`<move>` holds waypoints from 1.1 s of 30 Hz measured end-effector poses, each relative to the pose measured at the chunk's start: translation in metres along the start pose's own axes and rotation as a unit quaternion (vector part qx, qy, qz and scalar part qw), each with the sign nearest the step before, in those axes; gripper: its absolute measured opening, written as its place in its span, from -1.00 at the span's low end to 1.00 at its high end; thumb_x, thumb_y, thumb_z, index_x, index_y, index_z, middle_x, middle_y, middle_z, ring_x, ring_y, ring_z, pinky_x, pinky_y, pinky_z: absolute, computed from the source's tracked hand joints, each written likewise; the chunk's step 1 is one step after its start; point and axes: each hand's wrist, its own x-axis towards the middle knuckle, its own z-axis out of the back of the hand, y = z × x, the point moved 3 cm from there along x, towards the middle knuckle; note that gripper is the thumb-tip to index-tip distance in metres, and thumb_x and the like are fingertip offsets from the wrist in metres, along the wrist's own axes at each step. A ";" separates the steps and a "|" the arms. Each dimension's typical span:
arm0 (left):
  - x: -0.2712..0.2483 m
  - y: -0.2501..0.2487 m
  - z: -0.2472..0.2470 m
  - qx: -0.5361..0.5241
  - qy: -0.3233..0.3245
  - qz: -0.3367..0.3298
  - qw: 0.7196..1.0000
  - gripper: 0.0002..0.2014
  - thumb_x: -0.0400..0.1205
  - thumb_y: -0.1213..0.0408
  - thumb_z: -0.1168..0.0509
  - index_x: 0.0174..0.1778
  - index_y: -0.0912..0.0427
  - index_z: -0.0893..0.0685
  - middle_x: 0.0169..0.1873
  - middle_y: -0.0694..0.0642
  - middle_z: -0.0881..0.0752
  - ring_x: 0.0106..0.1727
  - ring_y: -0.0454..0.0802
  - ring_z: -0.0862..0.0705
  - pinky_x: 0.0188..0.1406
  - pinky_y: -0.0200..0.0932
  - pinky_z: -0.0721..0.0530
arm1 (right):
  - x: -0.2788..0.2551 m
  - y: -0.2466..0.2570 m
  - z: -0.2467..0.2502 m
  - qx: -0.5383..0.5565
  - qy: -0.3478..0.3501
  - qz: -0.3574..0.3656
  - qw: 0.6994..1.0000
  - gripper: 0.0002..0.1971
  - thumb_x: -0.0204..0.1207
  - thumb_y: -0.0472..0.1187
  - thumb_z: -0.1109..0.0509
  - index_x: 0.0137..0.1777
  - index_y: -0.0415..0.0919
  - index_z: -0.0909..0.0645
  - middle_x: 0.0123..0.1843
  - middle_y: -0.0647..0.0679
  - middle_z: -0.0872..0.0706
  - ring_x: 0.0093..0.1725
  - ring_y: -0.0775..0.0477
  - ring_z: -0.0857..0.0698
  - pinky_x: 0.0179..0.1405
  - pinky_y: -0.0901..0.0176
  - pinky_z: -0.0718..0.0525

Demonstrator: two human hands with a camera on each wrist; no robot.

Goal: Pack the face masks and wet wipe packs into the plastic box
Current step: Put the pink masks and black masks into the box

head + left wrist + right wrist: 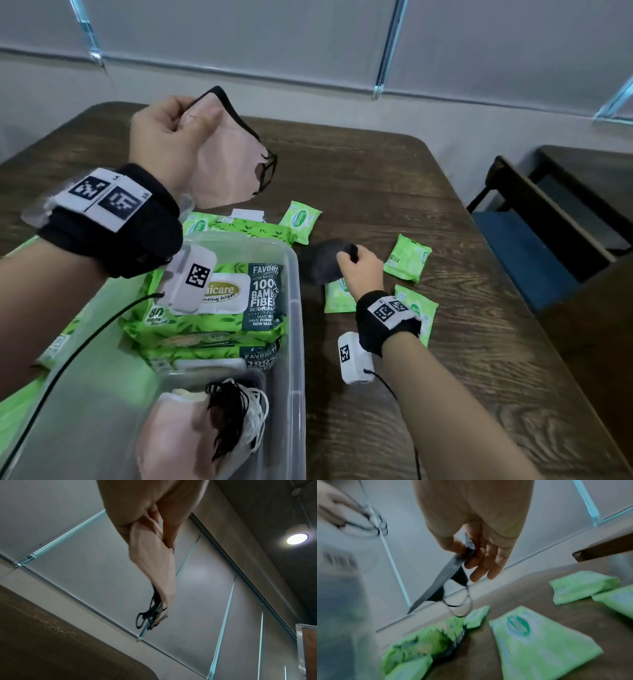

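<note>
A dark wooden table [394,192] is set before a pale wall [308,102] hung with grey roller blinds [222,37]. A bench [534,233] is placed alongside, and a ceiling lamp [297,538] is lit.

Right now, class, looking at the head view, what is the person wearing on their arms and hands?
Both forearms are bare, with no sleeves and no gloves on the hands. Each wrist carries a black fabric wrist strap topped with white tags printed with black square codes. A white box-shaped camera unit with its own code hangs below each, trailing a thin black cable.
</note>
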 end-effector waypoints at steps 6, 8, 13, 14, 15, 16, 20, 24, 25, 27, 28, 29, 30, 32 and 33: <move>-0.036 -0.014 0.005 0.007 0.116 0.060 0.991 -0.97 0.54 0.26 -0.43 -0.18 0.06 -0.70 -0.43 -0.17 -0.73 -0.40 -0.32 -0.63 -0.32 -0.37 -0.62 | -0.034 0.041 0.029 0.117 -0.001 0.046 0.992 -0.86 0.37 -0.23 -0.38 -0.26 -0.33 -0.66 -0.28 -0.24 -0.74 -0.32 -0.07 -0.68 -0.22 -0.03 -0.68; -0.050 -0.021 0.006 0.024 0.165 0.075 0.983 -0.94 0.50 0.30 -0.45 -0.16 0.12 -0.72 -0.40 -0.12 -0.72 -0.41 -0.29 -0.63 -0.35 -0.40 -0.61 | -0.051 0.050 0.034 0.142 0.025 0.066 0.987 -0.91 0.46 -0.33 -0.39 -0.23 -0.32 -0.68 -0.30 -0.19 -0.71 -0.39 0.06 -0.65 -0.27 0.14 -0.64; -0.086 -0.040 0.014 0.041 0.297 0.097 0.949 -0.81 0.27 0.28 -0.60 -0.28 0.13 -0.75 -0.48 -0.06 -0.73 -0.46 -0.22 -0.64 -0.45 -0.41 -0.60 | -0.089 0.070 0.047 0.180 0.027 0.075 0.980 -0.66 0.49 -0.32 -0.45 -0.46 -0.14 -0.43 -0.46 -0.05 -0.63 -0.39 0.02 -0.68 -0.31 0.28 -0.58; -0.092 -0.041 0.014 0.049 0.319 0.095 0.942 -0.82 0.24 0.27 -0.61 -0.33 0.11 -0.76 -0.47 -0.04 -0.73 -0.45 -0.22 -0.64 -0.44 -0.40 -0.60 | -0.096 0.076 0.048 0.198 0.042 0.074 0.977 -0.66 0.50 -0.34 -0.43 -0.45 -0.14 -0.43 -0.41 -0.10 -0.68 -0.39 0.00 -0.72 -0.33 0.30 -0.59; -0.098 -0.044 0.015 0.060 0.334 0.089 0.937 -0.85 0.26 0.25 -0.60 -0.34 0.10 -0.77 -0.46 -0.04 -0.74 -0.44 -0.22 -0.64 -0.43 -0.40 -0.60 | -0.104 0.084 0.048 0.210 0.066 0.077 0.972 -0.69 0.52 -0.35 -0.40 -0.42 -0.13 -0.46 -0.36 -0.13 -0.74 -0.38 0.01 -0.76 -0.34 0.31 -0.60; -0.103 -0.045 0.015 0.073 0.342 0.078 0.934 -0.86 0.29 0.25 -0.60 -0.33 0.11 -0.77 -0.45 -0.05 -0.74 -0.42 -0.23 -0.64 -0.40 -0.41 -0.60 | -0.111 0.093 0.048 0.217 0.090 0.079 0.969 -0.74 0.54 -0.35 -0.38 -0.37 -0.13 -0.51 -0.35 -0.09 -0.77 -0.40 0.05 -0.77 -0.36 0.33 -0.60; -0.119 -0.045 0.018 0.085 0.342 0.057 0.934 -0.84 0.38 0.28 -0.56 -0.16 0.17 -0.80 -0.23 0.04 -0.81 -0.22 -0.25 -0.67 -0.20 -0.45 -0.62 | -0.137 0.124 0.040 0.218 0.143 0.089 0.961 -0.80 0.55 -0.34 -0.36 -0.31 -0.23 -0.55 -0.56 0.06 -0.61 -0.57 0.17 -0.59 -0.51 0.39 -0.55; -0.129 -0.036 0.026 0.058 0.335 0.078 0.937 -0.78 0.24 0.05 -0.57 -0.29 0.02 -0.78 -0.19 0.15 -0.78 -0.21 -0.16 -0.67 -0.12 -0.26 -0.63 | -0.152 0.138 0.031 0.222 0.155 0.098 0.958 -0.73 0.61 -0.22 -0.33 -0.34 -0.21 -0.64 -0.56 0.12 -0.45 -0.52 0.18 -0.41 -0.50 0.37 -0.36; -0.131 -0.034 0.028 0.054 0.323 0.081 0.942 -0.82 0.27 0.09 -0.57 -0.32 0.04 -0.76 -0.24 0.13 -0.76 -0.24 -0.16 -0.66 -0.14 -0.23 -0.62 | -0.155 0.142 0.030 0.223 0.158 0.099 0.957 -0.75 0.63 -0.19 -0.31 -0.25 -0.23 -0.69 -0.50 0.09 -0.50 -0.46 0.16 -0.44 -0.47 0.36 -0.40; -0.134 -0.031 0.033 0.054 0.296 0.081 0.950 -0.87 0.39 0.23 -0.57 -0.35 0.08 -0.72 -0.35 0.04 -0.73 -0.30 -0.19 -0.63 -0.21 -0.28 -0.59 | -0.159 0.147 0.028 0.221 0.160 0.103 0.956 -0.80 0.64 -0.23 -0.29 -0.05 -0.27 -0.74 -0.33 0.02 -0.65 -0.32 0.14 -0.57 -0.38 0.39 -0.53; -0.135 -0.030 0.036 0.051 0.286 0.081 0.953 -0.88 0.43 0.27 -0.54 -0.34 0.09 -0.72 -0.37 0.01 -0.72 -0.32 -0.20 -0.62 -0.24 -0.30 -0.58 | -0.160 0.150 0.027 0.215 0.157 0.110 0.958 -0.82 0.62 -0.30 -0.28 -0.01 -0.25 -0.73 -0.27 0.02 -0.69 -0.28 0.15 -0.61 -0.32 0.40 -0.57; -0.136 -0.027 0.039 0.046 0.281 0.084 0.955 -0.89 0.44 0.28 -0.52 -0.33 0.09 -0.71 -0.38 -0.01 -0.71 -0.33 -0.19 -0.62 -0.26 -0.31 -0.57 | -0.161 0.151 0.025 0.204 0.153 0.118 0.960 -0.81 0.59 -0.39 -0.28 0.01 -0.22 -0.73 -0.27 0.04 -0.70 -0.28 0.16 -0.62 -0.28 0.38 -0.58; -0.138 -0.025 0.043 0.040 0.278 0.089 0.956 -0.89 0.45 0.28 -0.52 -0.33 0.09 -0.72 -0.39 -0.03 -0.71 -0.33 -0.19 -0.62 -0.27 -0.32 -0.57 | -0.161 0.153 0.022 0.193 0.151 0.126 0.961 -0.76 0.54 -0.46 -0.28 0.00 -0.19 -0.73 -0.30 0.03 -0.68 -0.30 0.14 -0.60 -0.26 0.35 -0.57; -0.139 -0.021 0.049 0.029 0.268 0.100 0.958 -0.90 0.45 0.29 -0.50 -0.33 0.10 -0.71 -0.41 -0.08 -0.71 -0.34 -0.22 -0.63 -0.27 -0.36 -0.58 | -0.162 0.155 0.014 0.161 0.147 0.140 0.966 -0.69 0.44 -0.53 -0.31 -0.01 -0.15 -0.73 -0.30 0.01 -0.63 -0.24 0.09 -0.56 -0.17 0.28 -0.55; -0.140 -0.020 0.051 0.022 0.266 0.103 0.958 -0.90 0.46 0.30 -0.49 -0.33 0.12 -0.70 -0.42 -0.10 -0.71 -0.35 -0.23 -0.62 -0.28 -0.37 -0.58 | -0.162 0.157 0.010 0.149 0.145 0.145 0.968 -0.69 0.42 -0.53 -0.32 0.00 -0.17 -0.72 -0.23 0.00 -0.64 -0.16 0.09 -0.56 -0.10 0.32 -0.55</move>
